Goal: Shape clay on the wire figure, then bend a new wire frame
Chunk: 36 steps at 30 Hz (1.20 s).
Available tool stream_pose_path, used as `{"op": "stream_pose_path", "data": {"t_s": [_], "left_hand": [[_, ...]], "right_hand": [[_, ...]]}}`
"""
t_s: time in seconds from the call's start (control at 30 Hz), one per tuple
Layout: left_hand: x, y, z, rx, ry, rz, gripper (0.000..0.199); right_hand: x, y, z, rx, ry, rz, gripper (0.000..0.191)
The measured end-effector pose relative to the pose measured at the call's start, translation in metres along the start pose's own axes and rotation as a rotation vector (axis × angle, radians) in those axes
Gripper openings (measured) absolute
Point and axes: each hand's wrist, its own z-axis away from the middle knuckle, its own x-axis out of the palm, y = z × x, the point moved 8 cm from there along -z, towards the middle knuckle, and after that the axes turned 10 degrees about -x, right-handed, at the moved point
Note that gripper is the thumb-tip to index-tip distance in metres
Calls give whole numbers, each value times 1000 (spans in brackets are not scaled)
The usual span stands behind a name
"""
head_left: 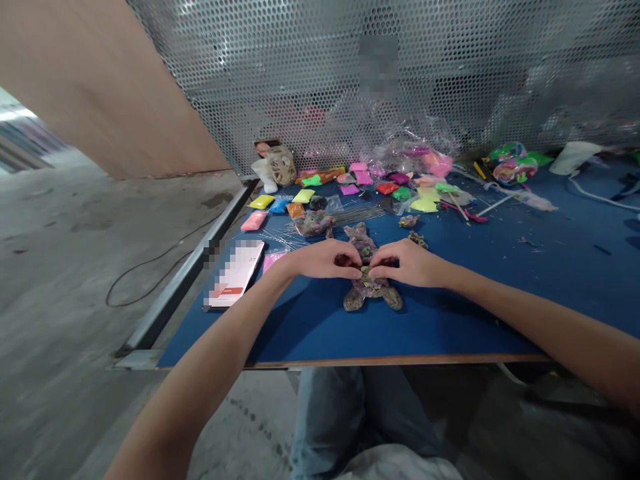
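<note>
A mottled grey-green and purple modelling clay figure (371,285) lies flat on the blue table (300,333). It has a head with ear-like points at the far end and two rounded legs spread towards me. From the left, my left hand (327,259) pinches the figure's middle with thumb and fingers. My right hand (409,263) grips the same middle part from the right, its fingertips close to the left ones. The fingers partly cover the torso. A larger clay lump (314,224) of similar colour sits beyond my left hand. Beyond my right hand are a small clay piece (409,221) and another crumbly piece (418,239).
A phone (241,270) lies at the table's left side. Thin wires (357,215) and several coloured clay packets (303,196) spread across the back. Clear plastic bags (415,143) lean near a perforated metal panel (310,67). A white cup (574,158) lies at back right.
</note>
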Motion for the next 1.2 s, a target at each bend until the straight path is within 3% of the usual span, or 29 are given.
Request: {"op": "stream_pose_path", "data": {"t_s": [0.3, 0.53, 0.67, 0.83, 1.03, 1.2], "left_hand": [[11, 12, -5, 20, 42, -84, 32], [12, 10, -4, 60, -27, -13, 32], [10, 7, -3, 54, -40, 44, 36], [11, 4, -3, 74, -74, 47, 35], [6, 4, -3, 70, 8, 70, 35], [8, 11, -4, 56, 47, -15, 37]], "right_hand": [[5, -11, -4, -97, -20, 62, 27], [1, 4, 0, 8, 17, -10, 28], [0, 0, 3, -51, -83, -79, 34], [2, -5, 3, -131, -179, -5, 32], [10, -10, 3, -228, -182, 32, 27], [13, -5, 2, -205, -196, 102, 32]]}}
